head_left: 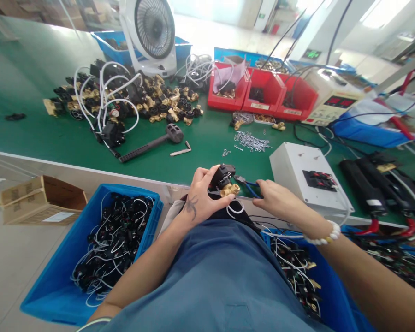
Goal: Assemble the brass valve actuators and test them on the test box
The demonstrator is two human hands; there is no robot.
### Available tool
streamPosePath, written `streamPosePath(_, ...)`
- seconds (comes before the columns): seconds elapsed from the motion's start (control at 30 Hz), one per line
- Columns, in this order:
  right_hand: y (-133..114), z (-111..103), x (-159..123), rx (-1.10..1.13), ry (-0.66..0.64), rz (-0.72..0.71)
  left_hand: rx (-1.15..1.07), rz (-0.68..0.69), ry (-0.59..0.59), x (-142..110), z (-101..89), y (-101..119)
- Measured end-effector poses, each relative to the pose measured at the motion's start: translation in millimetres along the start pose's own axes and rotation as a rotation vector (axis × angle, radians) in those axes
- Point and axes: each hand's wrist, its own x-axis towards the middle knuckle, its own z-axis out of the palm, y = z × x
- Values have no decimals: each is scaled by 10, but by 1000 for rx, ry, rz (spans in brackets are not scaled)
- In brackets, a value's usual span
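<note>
My left hand (pixel 205 191) is closed around a valve assembly, a black housing (pixel 225 174) with a brass valve body (pixel 230 189) below it, at the table's front edge. A white cable loop (pixel 235 211) hangs beneath. Just to the right, my right hand (pixel 276 198) grips the blue handles of pliers (pixel 251 190); their metal tip points at the black housing. Whether the tip touches it I cannot tell. Farther back on the green table lie a pile of small metal clips (pixel 251 141), a few loose clips (pixel 226 152) and a hex key (pixel 181 151).
A black mallet (pixel 152 143) lies left, before heaped brass valves (pixel 166 103). Behind are a white fan (pixel 155 37) and red bins (pixel 228 99). A grey box (pixel 306 177) stands right. Blue crates (pixel 51 281) with cabled black units flank me below the table.
</note>
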Motion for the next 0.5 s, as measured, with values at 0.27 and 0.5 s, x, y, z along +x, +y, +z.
streamPosePath(0.27,-92,-492,-310,941,1142,-126,-18,8,-36,23,-17,-36)
streamPosePath(0.5,-101,-279,-254,586,415,-208,-38,12,-76,38,-45,-28)
